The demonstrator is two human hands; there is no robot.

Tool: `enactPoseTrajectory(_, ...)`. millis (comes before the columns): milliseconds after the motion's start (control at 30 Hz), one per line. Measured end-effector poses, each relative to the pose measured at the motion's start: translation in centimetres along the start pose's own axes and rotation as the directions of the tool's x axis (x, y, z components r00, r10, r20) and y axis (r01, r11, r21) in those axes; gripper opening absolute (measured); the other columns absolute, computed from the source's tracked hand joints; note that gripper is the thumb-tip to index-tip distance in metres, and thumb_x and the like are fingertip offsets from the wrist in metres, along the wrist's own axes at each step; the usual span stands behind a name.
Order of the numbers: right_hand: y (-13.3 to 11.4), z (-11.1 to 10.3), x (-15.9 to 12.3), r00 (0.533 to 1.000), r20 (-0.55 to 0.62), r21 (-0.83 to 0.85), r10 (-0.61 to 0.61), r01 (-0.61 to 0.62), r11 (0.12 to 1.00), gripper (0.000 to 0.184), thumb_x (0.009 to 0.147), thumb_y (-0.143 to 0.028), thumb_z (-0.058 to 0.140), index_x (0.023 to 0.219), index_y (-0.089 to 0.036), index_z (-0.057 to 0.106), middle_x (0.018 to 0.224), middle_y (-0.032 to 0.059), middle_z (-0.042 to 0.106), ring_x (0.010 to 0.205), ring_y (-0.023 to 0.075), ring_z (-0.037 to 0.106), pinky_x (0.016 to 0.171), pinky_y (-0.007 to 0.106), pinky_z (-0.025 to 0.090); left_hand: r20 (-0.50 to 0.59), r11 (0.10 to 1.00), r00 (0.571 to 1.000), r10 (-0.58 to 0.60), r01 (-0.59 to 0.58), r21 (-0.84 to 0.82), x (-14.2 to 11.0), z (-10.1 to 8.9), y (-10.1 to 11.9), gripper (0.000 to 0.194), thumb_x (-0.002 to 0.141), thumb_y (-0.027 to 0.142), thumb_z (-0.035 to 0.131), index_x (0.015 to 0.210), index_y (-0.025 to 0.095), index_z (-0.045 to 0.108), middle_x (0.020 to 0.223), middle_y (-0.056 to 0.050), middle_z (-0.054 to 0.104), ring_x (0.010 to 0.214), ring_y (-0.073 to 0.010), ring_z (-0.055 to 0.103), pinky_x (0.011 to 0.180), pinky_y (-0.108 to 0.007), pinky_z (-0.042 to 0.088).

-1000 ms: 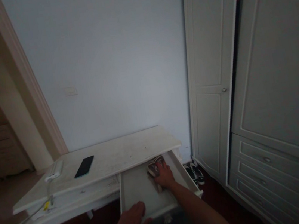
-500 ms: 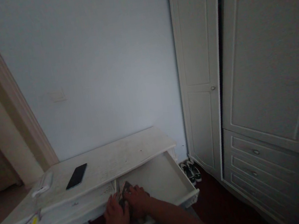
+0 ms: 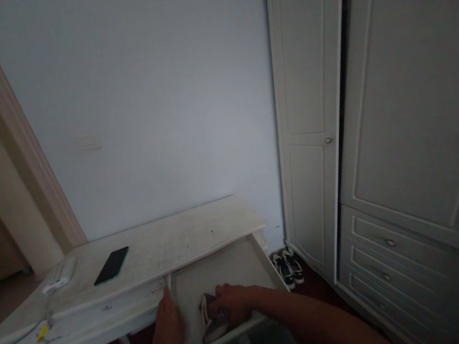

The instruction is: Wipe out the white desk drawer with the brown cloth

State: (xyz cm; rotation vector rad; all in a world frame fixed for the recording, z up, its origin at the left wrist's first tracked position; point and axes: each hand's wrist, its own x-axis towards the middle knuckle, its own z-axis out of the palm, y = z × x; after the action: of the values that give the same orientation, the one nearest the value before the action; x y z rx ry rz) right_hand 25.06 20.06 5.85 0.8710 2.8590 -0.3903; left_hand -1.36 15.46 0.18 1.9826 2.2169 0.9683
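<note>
A small brownish-grey bundle with pale stripes (image 3: 213, 328), its kind too dim to make out, lies near the front left of the pulled-out drawer (image 3: 237, 261). Curled over the bundle's right side is my right hand (image 3: 232, 304), its fingers gripping it. My left hand (image 3: 167, 324) stands at the drawer's left wall, fingers stretched upward and away from the bundle; nothing shows in it. That wall is partly hidden behind the left hand.
On the white desk (image 3: 186, 228) lie a dark phone (image 3: 112, 265) and a white power strip (image 3: 60, 274). A cable with a yellow tag (image 3: 42, 333) hangs at the left. Black-and-white shoes (image 3: 287, 268) stand on the floor beside the white wardrobe (image 3: 315, 193).
My hands were together on the bundle at the drawer's left side. The left hand has let go and moved left; the right hand has shifted right with the bundle inside the drawer.
</note>
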Motion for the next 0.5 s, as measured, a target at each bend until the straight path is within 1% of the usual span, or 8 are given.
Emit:
enactPoseTrajectory(67,1.2,-0.3,-2.1,0.998,-0.002,-0.031,0.066,-0.066,0.997,0.065,0.068,-0.040,0.095,0.128,-0.037,0.071,0.136,0.0092,0.059,0.119,0.0410,0.066,0.085,0.050,0.059,-0.006,1.000,1.000,0.011,-0.011,-0.016,0.0,0.0,0.1,0.066,0.102,0.023,0.032,0.164,0.004,0.023,0.154,-0.026,0.056,0.150,-0.0328,0.052,0.126,-0.048,0.041)
enactPoseTrajectory(133,2.5,-0.5,-4.2,0.987,-0.031,-0.080,0.156,-0.158,0.984,0.065,0.066,-0.041,0.096,0.126,-0.034,0.072,0.140,0.0122,0.059,0.120,0.0440,0.067,0.086,0.056,0.059,-0.016,1.000,1.000,0.015,-0.015,-0.026,0.0,0.0,0.2,0.066,0.104,0.030,0.028,0.164,0.001,0.023,0.158,-0.028,0.051,0.152,-0.0350,0.049,0.126,-0.050,0.041)
enactPoseTrajectory(200,3.7,-1.0,-5.8,0.963,-0.072,-0.112,0.261,-0.268,0.957,0.074,0.062,-0.038,0.097,0.130,-0.029,0.070,0.147,0.0173,0.056,0.122,0.0473,0.066,0.090,0.063,0.058,-0.036,1.000,0.999,-0.003,0.002,-0.020,0.1,-0.2,0.4,0.067,0.104,0.033,0.028,0.163,0.001,0.024,0.156,-0.028,0.052,0.151,-0.0361,0.050,0.125,-0.052,0.042)
enactPoseTrajectory(267,4.5,-1.4,-6.7,0.932,-0.108,-0.073,0.346,-0.355,0.932,0.087,0.058,-0.036,0.098,0.138,-0.026,0.066,0.152,0.0213,0.053,0.124,0.0494,0.065,0.095,0.066,0.056,-0.067,1.000,0.998,-0.005,0.005,0.000,0.1,-0.6,0.9,0.067,0.104,0.033,0.030,0.163,0.002,0.026,0.152,-0.026,0.056,0.148,-0.0358,0.053,0.125,-0.052,0.042)
enactPoseTrajectory(367,4.5,-1.9,-6.1,0.865,-0.181,0.142,0.469,-0.449,0.882,0.097,0.054,-0.038,0.099,0.142,-0.025,0.063,0.149,0.0201,0.055,0.126,0.0470,0.066,0.101,0.061,0.055,-0.105,0.996,0.993,0.052,-0.044,0.076,0.0,-1.6,2.0,0.062,0.103,0.030,0.029,0.160,0.004,0.035,0.148,-0.024,0.059,0.144,-0.0333,0.056,0.125,-0.050,0.042)
enactPoseTrajectory(433,3.5,-1.9,-4.5,0.807,-0.231,0.263,0.544,-0.487,0.833,0.095,0.060,-0.044,0.097,0.145,-0.022,0.061,0.147,0.0202,0.056,0.128,0.0447,0.064,0.103,0.058,0.054,-0.105,0.984,0.989,0.105,-0.088,0.152,-0.3,-2.1,2.8,0.060,0.104,0.029,0.029,0.156,0.002,0.042,0.150,-0.025,0.059,0.144,-0.0329,0.056,0.125,-0.048,0.041)
enactPoseTrajectory(467,2.8,-1.8,-3.4,0.785,-0.252,0.298,0.566,-0.494,0.817,0.094,0.064,-0.047,0.094,0.147,-0.021,0.059,0.149,0.0211,0.055,0.130,0.0443,0.063,0.104,0.057,0.054,-0.101,0.975,0.986,0.134,-0.113,0.190,-0.4,-2.2,3.1,0.059,0.104,0.029,0.029,0.155,0.002,0.045,0.153,-0.026,0.057,0.145,-0.0335,0.055,0.125,-0.048,0.041)
enactPoseTrajectory(500,1.9,-1.7,-2.3,0.775,-0.261,0.321,0.575,-0.492,0.809,0.095,0.067,-0.051,0.093,0.149,-0.020,0.057,0.152,0.0222,0.052,0.133,0.0444,0.060,0.106,0.057,0.053,-0.095,0.964,0.981,0.166,-0.142,0.223,-0.6,-2.3,3.3,0.059,0.104,0.029,0.030,0.155,0.003,0.047,0.157,-0.027,0.055,0.147,-0.0346,0.053,0.126,-0.050,0.039)
